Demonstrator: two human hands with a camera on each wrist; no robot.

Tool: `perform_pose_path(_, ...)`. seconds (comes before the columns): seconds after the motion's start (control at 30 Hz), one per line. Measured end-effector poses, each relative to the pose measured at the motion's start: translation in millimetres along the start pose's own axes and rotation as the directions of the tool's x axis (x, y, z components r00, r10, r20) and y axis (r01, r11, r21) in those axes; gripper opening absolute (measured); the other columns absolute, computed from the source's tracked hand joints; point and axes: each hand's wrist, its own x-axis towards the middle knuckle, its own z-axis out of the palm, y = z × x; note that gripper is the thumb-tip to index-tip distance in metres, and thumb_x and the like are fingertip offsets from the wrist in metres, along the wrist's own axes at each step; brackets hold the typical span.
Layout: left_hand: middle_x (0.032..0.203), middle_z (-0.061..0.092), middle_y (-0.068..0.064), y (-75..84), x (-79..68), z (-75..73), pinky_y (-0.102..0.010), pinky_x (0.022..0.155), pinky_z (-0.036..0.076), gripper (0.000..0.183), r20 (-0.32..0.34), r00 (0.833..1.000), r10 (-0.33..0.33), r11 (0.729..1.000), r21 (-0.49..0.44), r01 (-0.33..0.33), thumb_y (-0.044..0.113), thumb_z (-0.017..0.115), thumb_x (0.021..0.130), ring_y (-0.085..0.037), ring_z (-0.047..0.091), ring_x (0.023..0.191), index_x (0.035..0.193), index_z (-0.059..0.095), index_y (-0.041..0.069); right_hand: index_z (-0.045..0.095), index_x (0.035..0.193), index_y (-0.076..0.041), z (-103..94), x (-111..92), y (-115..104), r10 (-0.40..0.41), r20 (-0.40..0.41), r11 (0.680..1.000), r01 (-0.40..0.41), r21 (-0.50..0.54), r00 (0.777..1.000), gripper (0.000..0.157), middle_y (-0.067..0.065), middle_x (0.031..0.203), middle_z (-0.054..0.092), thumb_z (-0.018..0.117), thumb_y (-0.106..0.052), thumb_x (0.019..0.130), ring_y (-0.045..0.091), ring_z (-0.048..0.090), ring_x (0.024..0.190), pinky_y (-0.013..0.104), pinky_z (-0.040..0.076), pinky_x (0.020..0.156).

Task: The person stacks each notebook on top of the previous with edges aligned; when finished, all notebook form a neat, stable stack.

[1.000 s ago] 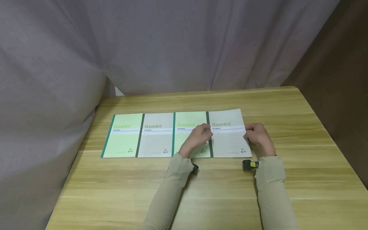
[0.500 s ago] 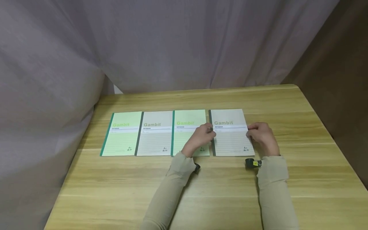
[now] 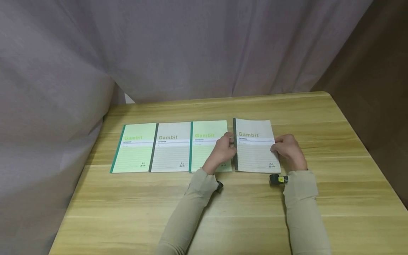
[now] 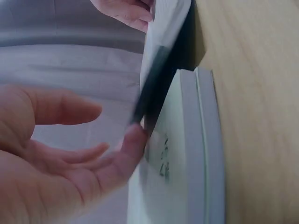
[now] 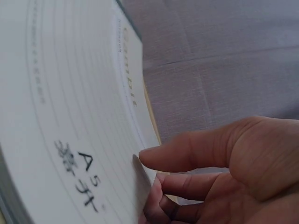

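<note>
A white-covered notebook [image 3: 255, 152] with a dark spine, at the right end of a row, is raised off the table at its spine side. My right hand [image 3: 289, 150] pinches its right edge, thumb on the cover and fingers behind, as the right wrist view shows. Beside the spine is my left hand [image 3: 220, 152]; in the left wrist view one fingertip touches the dark spine [image 4: 150, 84] while the other fingers stand apart from it. Under this hand lies a pale green notebook [image 3: 208, 127], its edge in two layers [image 4: 201, 140] in the left wrist view.
Farther left along the row lie a white notebook [image 3: 173, 152] and a green notebook [image 3: 135, 152], both flat. The wooden table [image 3: 242, 209] has its back edge near a grey curtain [image 3: 178, 49]. A brown surface [image 3: 379, 88] stands at the right.
The right-end white notebook has shifted right, leaving a gap from its green neighbour, and its spine side has risen. Both hands moved slightly right with it; lately the right hand shifted slightly back left.
</note>
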Motion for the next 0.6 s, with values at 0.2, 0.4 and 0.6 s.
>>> perform_pose_path(0.2,0.124,0.061,-0.021,-4.5,4.0,4.3,-0.023,0.066,0.052,0.065,-0.005,1.0,-0.023,0.992,-0.125,0.022,-0.012,0.058,0.085,-0.015,0.061,0.081,0.147,0.038,-0.012,0.049,0.134,0.018,-1.0,-3,-1,0.046,0.032,0.998,-0.047,0.03,0.998,0.051,0.024,0.122,0.053,0.056,0.003,0.086,0.031,0.049,0.101,0.031,0.045,0.074)
perform_pose_path(0.4,0.113,0.062,-0.016,-8.5,6.1,6.9,-0.024,0.063,0.052,0.058,-0.004,1.0,-0.004,0.978,-0.211,0.003,-0.015,0.059,0.082,-0.017,0.063,0.079,0.139,0.047,-0.012,0.048,0.135,0.018,-0.2,-2,-3,0.044,0.018,0.999,-0.043,-0.02,0.999,0.052,0.027,0.123,0.053,0.057,0.002,0.087,0.031,0.053,0.098,0.03,0.046,0.073)
perform_pose_path(0.6,0.119,0.062,-0.018,-11.4,7.0,8.5,-0.032,0.073,0.058,0.065,0.012,1.0,-0.007,0.944,-0.33,0.011,-0.015,0.059,0.084,-0.025,0.067,0.098,0.144,0.037,-0.008,0.045,0.136,0.019,-0.3,-1,-5,0.029,0.021,0.998,-0.028,-0.05,0.999,0.054,0.029,0.123,0.052,0.057,0.003,0.085,0.033,0.052,0.099,0.032,0.045,0.075)
